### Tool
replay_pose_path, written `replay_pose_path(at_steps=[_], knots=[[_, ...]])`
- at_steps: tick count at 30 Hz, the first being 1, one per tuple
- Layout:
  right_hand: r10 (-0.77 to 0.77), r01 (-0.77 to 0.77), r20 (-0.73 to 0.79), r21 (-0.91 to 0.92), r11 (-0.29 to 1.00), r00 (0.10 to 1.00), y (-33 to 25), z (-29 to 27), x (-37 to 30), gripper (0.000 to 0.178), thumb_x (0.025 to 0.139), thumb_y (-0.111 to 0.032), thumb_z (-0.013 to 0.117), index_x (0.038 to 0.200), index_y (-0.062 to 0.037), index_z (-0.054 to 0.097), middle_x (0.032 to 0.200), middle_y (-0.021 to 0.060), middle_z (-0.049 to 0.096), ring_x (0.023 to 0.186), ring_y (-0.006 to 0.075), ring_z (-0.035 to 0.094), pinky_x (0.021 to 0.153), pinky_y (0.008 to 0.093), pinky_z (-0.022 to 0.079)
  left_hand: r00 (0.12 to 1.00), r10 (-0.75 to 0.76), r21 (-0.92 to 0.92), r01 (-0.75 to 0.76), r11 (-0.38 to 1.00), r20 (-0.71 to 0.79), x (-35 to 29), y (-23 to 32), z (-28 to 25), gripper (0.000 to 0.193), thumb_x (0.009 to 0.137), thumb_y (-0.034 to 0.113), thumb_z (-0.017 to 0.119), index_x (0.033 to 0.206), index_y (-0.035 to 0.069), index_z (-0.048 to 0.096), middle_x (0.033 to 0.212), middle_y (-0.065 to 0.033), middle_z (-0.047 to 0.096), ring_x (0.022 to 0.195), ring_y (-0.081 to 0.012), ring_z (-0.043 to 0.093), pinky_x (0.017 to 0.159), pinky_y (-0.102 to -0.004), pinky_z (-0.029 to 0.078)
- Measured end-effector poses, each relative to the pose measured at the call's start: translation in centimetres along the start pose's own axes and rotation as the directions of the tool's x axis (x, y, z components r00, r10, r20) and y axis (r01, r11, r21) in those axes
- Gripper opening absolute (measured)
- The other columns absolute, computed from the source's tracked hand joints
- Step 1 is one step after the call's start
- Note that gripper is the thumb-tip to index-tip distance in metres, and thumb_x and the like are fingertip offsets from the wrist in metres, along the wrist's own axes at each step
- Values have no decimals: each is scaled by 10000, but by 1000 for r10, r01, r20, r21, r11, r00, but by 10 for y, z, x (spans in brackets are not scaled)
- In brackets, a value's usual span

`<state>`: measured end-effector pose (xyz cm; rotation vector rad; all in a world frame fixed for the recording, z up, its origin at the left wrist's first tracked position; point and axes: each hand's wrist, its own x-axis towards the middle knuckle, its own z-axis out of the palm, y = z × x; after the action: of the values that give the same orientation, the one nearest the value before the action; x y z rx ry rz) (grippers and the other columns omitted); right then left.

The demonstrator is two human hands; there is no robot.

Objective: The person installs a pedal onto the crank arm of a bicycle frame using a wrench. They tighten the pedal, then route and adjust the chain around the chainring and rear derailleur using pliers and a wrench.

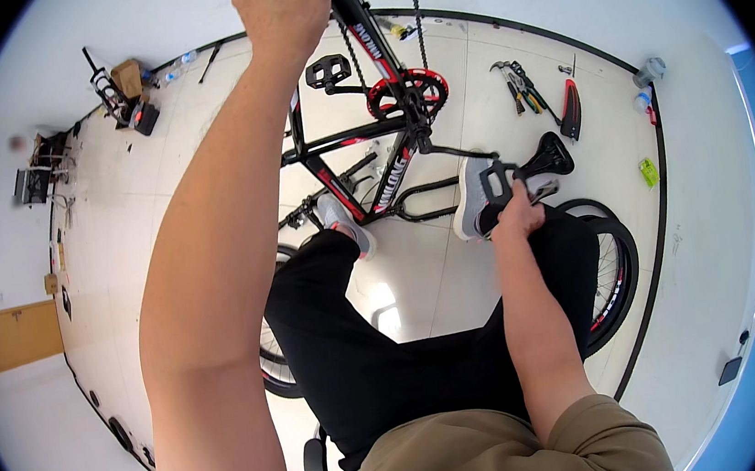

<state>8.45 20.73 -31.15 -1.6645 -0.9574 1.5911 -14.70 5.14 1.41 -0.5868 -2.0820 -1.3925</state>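
Note:
A black bicycle frame with red and white markings stands tilted in front of me. My left hand is raised at the top edge, closed round a black part of the frame that the view cuts off. Low on the right, my right hand is closed at the black pedal on the near crank arm. A shiny metal piece shows beside those fingers; its kind is unclear. The red chainring carries a chain that runs up. Opposite sits the other pedal.
A black saddle lies beyond my right hand. Hand tools and a red-black saw-like tool lie at the right. One wheel rests beside my right leg, another by my left. A suspension fork stands far left.

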Motion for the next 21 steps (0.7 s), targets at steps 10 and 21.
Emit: replay_pose_path(at_steps=[10, 21], knots=[[-184, -2, 527, 332, 943, 830, -109, -8, -53, 299, 937, -288, 749, 877, -96, 529, 695, -15, 529, 492, 78, 374, 435, 266, 286, 1000, -8, -52, 7, 999, -26, 4, 3, 0, 452, 997, 389, 650, 806, -19, 611, 640, -77, 564, 616, -168, 498, 578, -374, 434], [-66, -391, 905, 247, 886, 420, -107, -4, -34, 367, 1036, -408, 551, 1072, -57, 650, 843, 29, 669, 504, 80, 367, 483, 247, 304, 999, 36, 23, -35, 999, -32, 8, 3, 5, 472, 997, 412, 647, 804, -18, 624, 624, -64, 546, 602, -149, 477, 552, -362, 417]])
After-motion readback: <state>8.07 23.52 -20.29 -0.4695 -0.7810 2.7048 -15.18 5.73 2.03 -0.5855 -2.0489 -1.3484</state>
